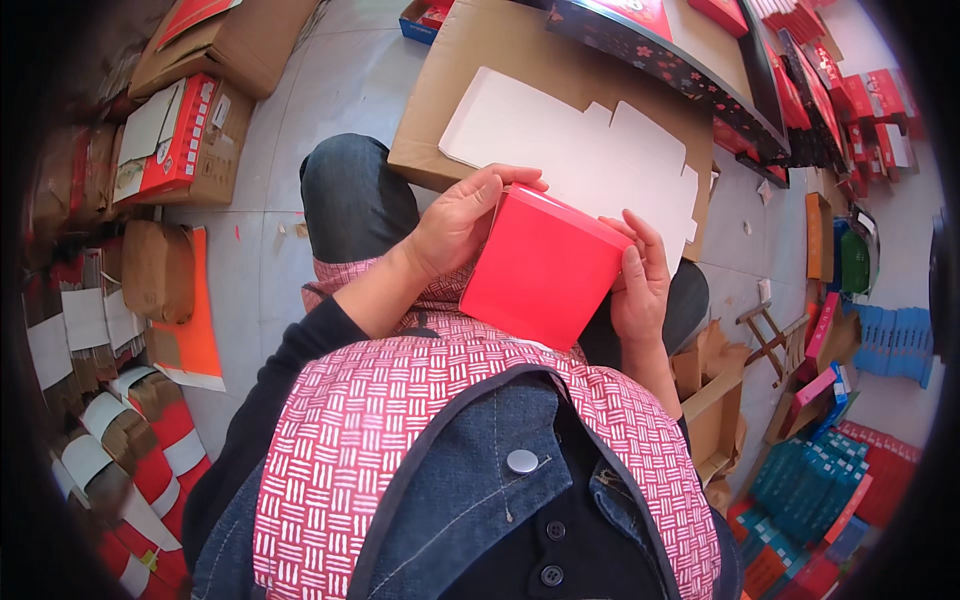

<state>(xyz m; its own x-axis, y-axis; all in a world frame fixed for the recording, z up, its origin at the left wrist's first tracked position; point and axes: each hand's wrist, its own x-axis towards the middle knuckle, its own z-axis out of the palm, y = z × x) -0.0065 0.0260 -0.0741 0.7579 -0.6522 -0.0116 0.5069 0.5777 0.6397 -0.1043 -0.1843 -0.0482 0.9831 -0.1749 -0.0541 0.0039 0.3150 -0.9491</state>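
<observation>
A plain red cardboard box (545, 265) is held tilted over my lap, its flat red face toward me and a strip of white showing at its far edge. My left hand (462, 222) grips its left side, with the fingers reaching over the far left corner. At the right far corner, my right hand (641, 285) has its thumb and fingers pressed to the box. Just beyond lies a flat white die-cut card sheet (550, 135) with notched edges, resting on a large brown cardboard surface (430, 125).
A dark flower-patterned tray (660, 60) with red boxes stands at the far right. Brown cartons (225, 40) are stacked at far left, with bundled red and white card (165, 425) below. A small wooden stool (772, 345) and blue packs (893, 343) sit to the right.
</observation>
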